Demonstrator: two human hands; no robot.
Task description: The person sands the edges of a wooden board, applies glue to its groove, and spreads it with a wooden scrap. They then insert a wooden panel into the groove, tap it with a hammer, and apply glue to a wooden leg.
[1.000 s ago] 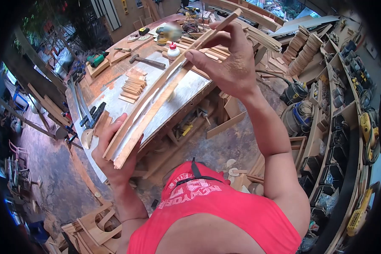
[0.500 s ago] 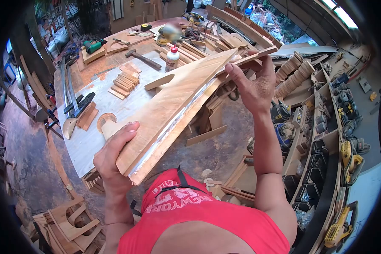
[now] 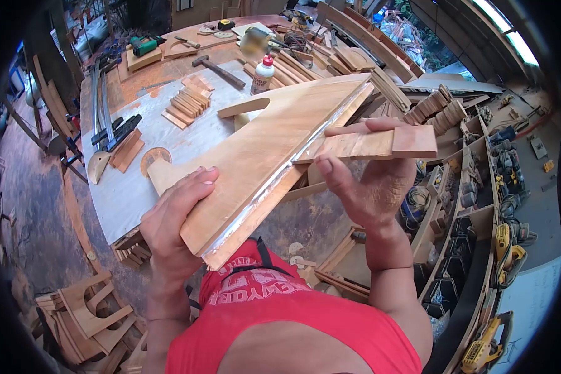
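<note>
My left hand (image 3: 179, 218) grips the lower left end of a wide cut wooden panel (image 3: 262, 143), fingers over its top face. White glue (image 3: 255, 199) lies along the panel's long edge, between it and a lower wooden layer. In my right hand (image 3: 374, 181) is a short flat wooden strip (image 3: 380, 144), held between thumb and fingers, its left end against the glued edge. A white glue bottle with a red cap (image 3: 263, 75) stands on the worktable behind the panel.
On the worktable (image 3: 121, 199) are a hammer (image 3: 221, 73), small wood strips (image 3: 187, 107), clamps (image 3: 115, 134) and a green power tool (image 3: 144, 45). Cut wooden parts (image 3: 93, 311) lie at the lower left. Shelves with yellow power tools (image 3: 508, 249) line the right side.
My right hand has moved down and toward me along the panel's edge, bringing the wooden strip across it. The panel has shifted slightly right.
</note>
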